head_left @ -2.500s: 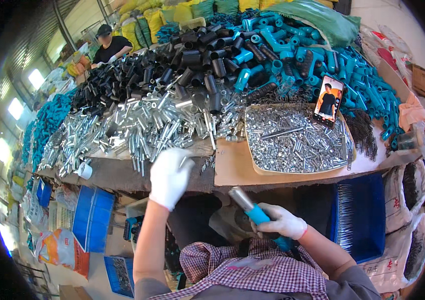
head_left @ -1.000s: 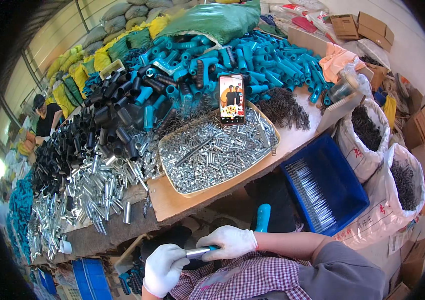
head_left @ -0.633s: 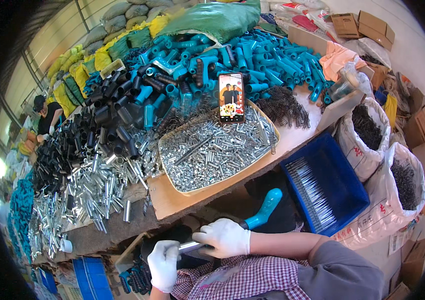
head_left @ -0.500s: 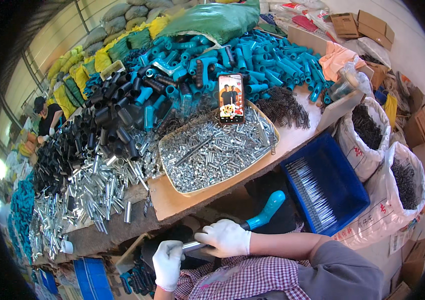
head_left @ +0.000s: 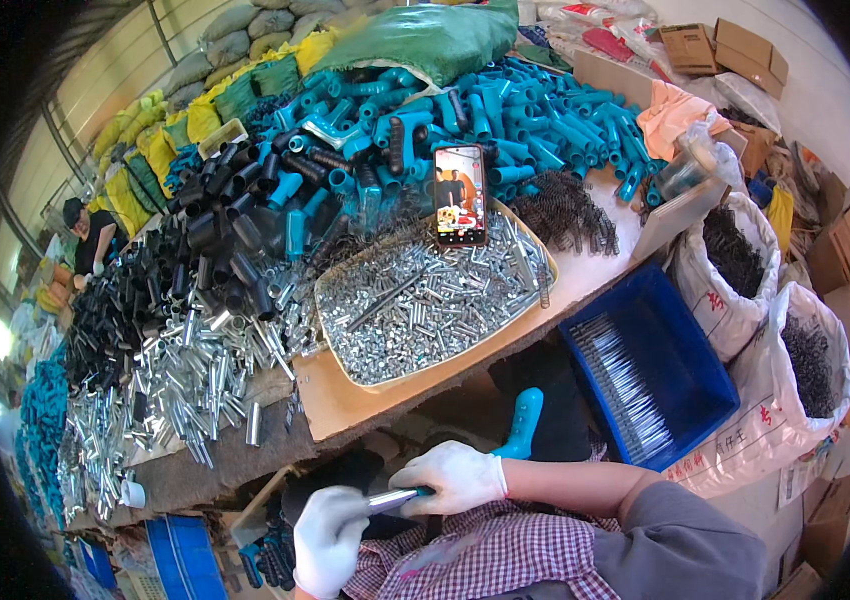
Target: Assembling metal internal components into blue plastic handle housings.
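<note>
Both my hands wear white gloves and work low over my lap. My right hand (head_left: 455,478) is closed round the shaft of a tool with a curved teal handle (head_left: 522,425), which sticks out past the wrist side and points up. From the fingers of that hand a shiny metal tube (head_left: 391,499) runs left, with a bit of teal showing at the grip. At the tube's far end my left hand (head_left: 332,540), slightly smeared by motion, is closed with its fingertips on the metal. What lies inside its fingers is hidden.
A shallow tray (head_left: 385,383) of small metal parts sits on the bench, a phone (head_left: 460,195) propped in it. Teal handles (head_left: 565,120), black grips (head_left: 210,235) and metal tubes (head_left: 185,385) lie heaped around. At right stand a blue crate (head_left: 715,400) of rods and sacks (head_left: 795,440) of springs.
The teal handle has swung from pointing right to pointing more upward as the tool turned. My left hand has shifted slightly left and down; my right hand has barely moved.
</note>
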Demonstrator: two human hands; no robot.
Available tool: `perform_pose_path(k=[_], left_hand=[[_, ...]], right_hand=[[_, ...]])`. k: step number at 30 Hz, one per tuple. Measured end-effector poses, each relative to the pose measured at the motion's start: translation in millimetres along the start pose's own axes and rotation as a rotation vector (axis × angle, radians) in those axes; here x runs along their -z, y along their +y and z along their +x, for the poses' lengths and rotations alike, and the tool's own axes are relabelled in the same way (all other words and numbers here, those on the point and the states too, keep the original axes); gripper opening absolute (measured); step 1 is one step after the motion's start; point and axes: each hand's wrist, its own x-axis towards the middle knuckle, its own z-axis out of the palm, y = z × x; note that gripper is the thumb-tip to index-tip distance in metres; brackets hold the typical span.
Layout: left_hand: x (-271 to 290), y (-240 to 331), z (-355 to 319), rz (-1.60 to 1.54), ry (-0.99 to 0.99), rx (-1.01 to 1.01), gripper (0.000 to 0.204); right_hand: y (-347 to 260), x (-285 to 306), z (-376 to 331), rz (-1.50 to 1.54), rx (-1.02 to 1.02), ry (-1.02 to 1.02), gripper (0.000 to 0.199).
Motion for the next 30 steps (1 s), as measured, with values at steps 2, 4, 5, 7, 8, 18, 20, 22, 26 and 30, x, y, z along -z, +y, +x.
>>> perform_pose_path(k=[2,4,5,7,8,18,20,22,26,30], left_hand=[[4,0,-1,0.124,-0.023,-0.193,0.037],[3,9,3,0.123,0.103,0.05,0.036],[1,3,-6,-0.292,0.151,0.55,0.038],[3,-10,-11,-0.349,0.046,0.639,0.041],[-2,-6,-10,-0.371,0.011,0.689,0.042],[16,26,7,-0.101,-0.029,0.388,0.033],[18,14,6,-0.227,-0.058,0.702,0.033],[11,8,3,-0.147,-0.023,0.596,0.033],[18,15,12,0.128,-0.154,-0.284,0.036],[18,13,3,-0.097,-0.03,0.417,0.043]], right_hand=[[0,2,-1,0.025,0.004,0.022,0.035],[1,0,-2,0.051,0.0,0.042,0.035],[0,-1,-2,0.004,-0.003,0.07,0.035],[-3,-2,0,-0.052,-0.009,0.102,0.035],[-3,-2,3,-0.019,-0.003,0.05,0.035],[-6,10,10,0.181,-0.004,-0.078,0.032],[-12,3,9,-0.095,0.022,0.108,0.03],[1,3,11,0.147,0.014,-0.017,0.032],[10,5,9,0.617,-0.029,-0.325,0.031],[-7,0,5,-0.041,0.068,0.086,0.036]])
